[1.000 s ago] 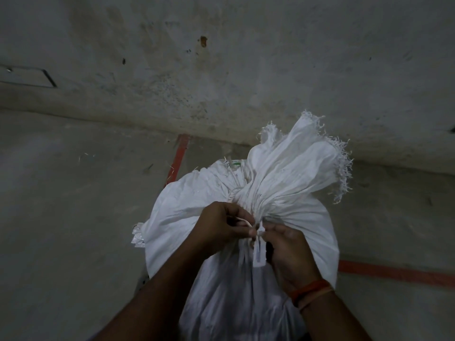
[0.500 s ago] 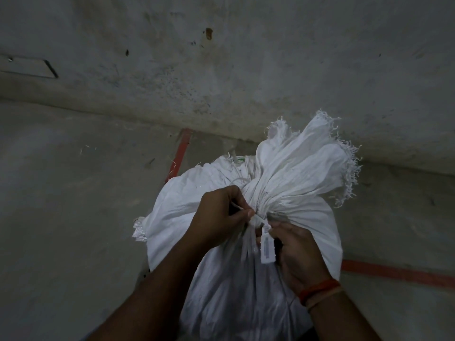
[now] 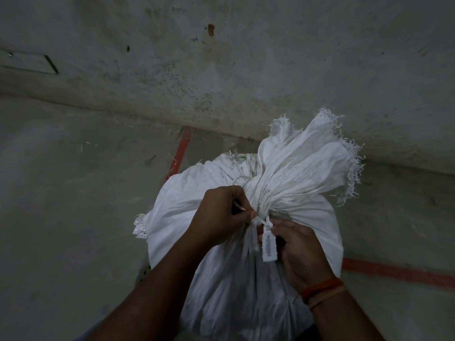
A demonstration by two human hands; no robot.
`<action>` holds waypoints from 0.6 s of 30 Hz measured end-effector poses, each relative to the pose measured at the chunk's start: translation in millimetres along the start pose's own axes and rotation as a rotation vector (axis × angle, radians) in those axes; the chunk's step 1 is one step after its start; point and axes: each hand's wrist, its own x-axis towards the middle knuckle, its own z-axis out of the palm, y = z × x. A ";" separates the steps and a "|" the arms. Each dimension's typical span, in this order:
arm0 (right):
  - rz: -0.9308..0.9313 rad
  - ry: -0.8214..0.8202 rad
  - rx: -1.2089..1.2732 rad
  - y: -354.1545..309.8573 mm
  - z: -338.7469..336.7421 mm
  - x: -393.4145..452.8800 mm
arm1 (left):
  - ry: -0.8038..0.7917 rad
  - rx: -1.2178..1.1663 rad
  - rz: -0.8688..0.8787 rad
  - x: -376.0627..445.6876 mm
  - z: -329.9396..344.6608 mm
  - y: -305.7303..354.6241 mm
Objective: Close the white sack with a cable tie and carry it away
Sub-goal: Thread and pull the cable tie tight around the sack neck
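A full white woven sack stands on the floor in front of me, its frayed mouth gathered into a bunch that fans up and to the right. A white cable tie circles the gathered neck; its flat tag with small print hangs down below the neck. My left hand pinches the thin free strap of the tie at the left of the neck. My right hand grips the tag end just right of it, an orange thread band on the wrist.
The sack stands on a grey concrete floor close to a stained concrete wall. Red painted lines run across the floor behind and to the right of the sack. A small silvery scrap pokes out at the sack's left side.
The tag has swung down and now hangs longer below the neck in my right hand. My left hand has drawn the strap slightly leftward. The view has shifted a little.
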 end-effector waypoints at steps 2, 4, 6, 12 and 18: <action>0.000 -0.005 -0.005 0.7 -0.2 0.3 | 0.010 0.003 -0.003 -0.1 1.1 0.3; 0.010 -0.002 0.001 1.5 -0.8 1.4 | 0.021 0.009 -0.001 -0.5 3.7 0.9; -0.005 -0.009 0.002 2.2 -1.5 2.7 | 0.030 0.015 0.006 -1.4 7.2 2.2; 0.023 -0.028 0.038 3.4 -1.7 3.3 | 0.060 0.023 0.029 -3.5 14.0 3.9; 0.004 0.001 0.022 -3.5 1.7 0.3 | 0.030 -0.052 0.030 -3.1 13.5 -1.7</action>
